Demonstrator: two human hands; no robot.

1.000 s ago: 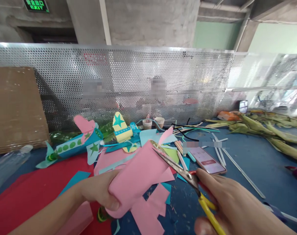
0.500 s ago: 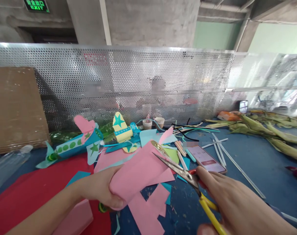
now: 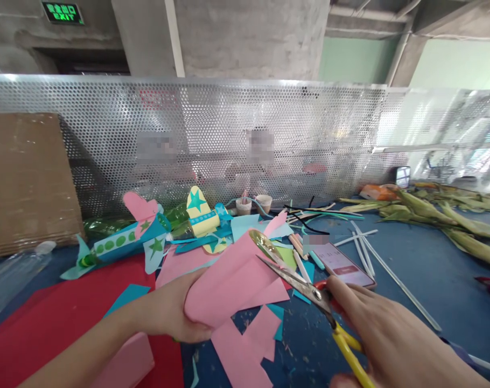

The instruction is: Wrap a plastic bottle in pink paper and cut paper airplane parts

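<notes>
A green bottle piece wrapped in pink paper is gripped in my left hand, fingers curled round its lower end. It tilts up to the right, and its greenish, shiny open rim faces away from me. My right hand is closed on scissors with yellow and red handles. Their blades point left and lie against the pink paper close to the open rim. Below the wrapped bottle lie pink paper scraps with cut-out notches.
Red paper spreads at the left. Behind stand a blue paper-covered bottle rocket and a yellow one. A phone, white sticks and corn husks lie right. A perforated metal panel borders the table.
The wrapped bottle has turned slightly and shifted a little right, so more of its open rim shows. The scissors have moved slightly right and down with my right hand.
</notes>
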